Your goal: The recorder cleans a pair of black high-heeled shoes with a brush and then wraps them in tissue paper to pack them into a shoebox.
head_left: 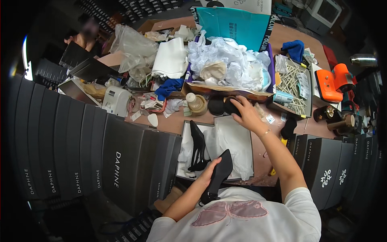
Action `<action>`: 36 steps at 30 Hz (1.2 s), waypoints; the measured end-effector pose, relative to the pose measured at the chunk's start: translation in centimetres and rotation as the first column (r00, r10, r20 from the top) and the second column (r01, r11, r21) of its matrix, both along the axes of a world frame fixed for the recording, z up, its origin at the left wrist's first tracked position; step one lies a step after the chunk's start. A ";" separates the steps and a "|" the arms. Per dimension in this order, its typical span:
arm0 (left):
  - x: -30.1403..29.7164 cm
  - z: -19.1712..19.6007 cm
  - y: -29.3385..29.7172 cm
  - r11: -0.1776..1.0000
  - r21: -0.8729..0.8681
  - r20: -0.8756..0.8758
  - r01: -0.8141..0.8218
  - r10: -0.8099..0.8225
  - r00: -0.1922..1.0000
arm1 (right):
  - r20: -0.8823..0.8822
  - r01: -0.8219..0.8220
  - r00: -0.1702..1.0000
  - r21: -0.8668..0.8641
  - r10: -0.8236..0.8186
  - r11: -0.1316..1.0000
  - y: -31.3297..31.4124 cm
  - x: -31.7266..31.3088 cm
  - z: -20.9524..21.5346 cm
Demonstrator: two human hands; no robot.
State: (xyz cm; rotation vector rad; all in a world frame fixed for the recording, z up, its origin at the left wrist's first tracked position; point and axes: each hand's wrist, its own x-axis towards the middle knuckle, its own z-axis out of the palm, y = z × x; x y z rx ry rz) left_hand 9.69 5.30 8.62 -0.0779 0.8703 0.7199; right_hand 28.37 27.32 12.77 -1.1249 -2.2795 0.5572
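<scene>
My left hand (209, 169) grips a black high-heeled shoe (219, 173) close to my body, heel pointing down. A second black heeled shoe (198, 147) lies in the open shoe box (183, 139) lined with white tissue paper (234, 141). My right hand (246, 113) reaches beyond the box and closes on a round black pad (231, 105). Another black pad (216, 107) lies just left of it.
Dark shoe boxes are stacked at left (80, 149) and right (326, 165). The brown table holds crumpled white paper (225, 60), a teal box lid (238, 26), a tray of pale sticks (292, 82), an orange tool (332, 80), a tape roll (197, 104) and a small white machine (116, 101). Another person (80, 38) is at far left.
</scene>
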 end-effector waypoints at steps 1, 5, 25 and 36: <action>-0.6 0.4 -0.5 1.000 -0.012 0.002 -0.019 0.019 1.000 | 0.092 -0.035 0.995 0.099 0.026 0.995 1.4 -1.4 -1.1; -2.2 3.7 -1.3 0.982 0.131 0.204 -0.134 0.106 0.973 | 0.352 -0.250 0.921 0.204 0.168 0.946 5.0 -6.5 -5.0; 1.9 9.4 -1.4 0.927 0.349 -0.070 -0.138 0.173 0.982 | -0.190 -0.060 0.980 0.024 0.063 0.998 -18.5 -1.8 10.6; 1.0 9.0 -1.3 0.943 0.325 0.100 -0.069 0.038 0.994 | -0.117 -0.203 0.970 0.092 0.213 0.975 -22.5 -1.5 12.2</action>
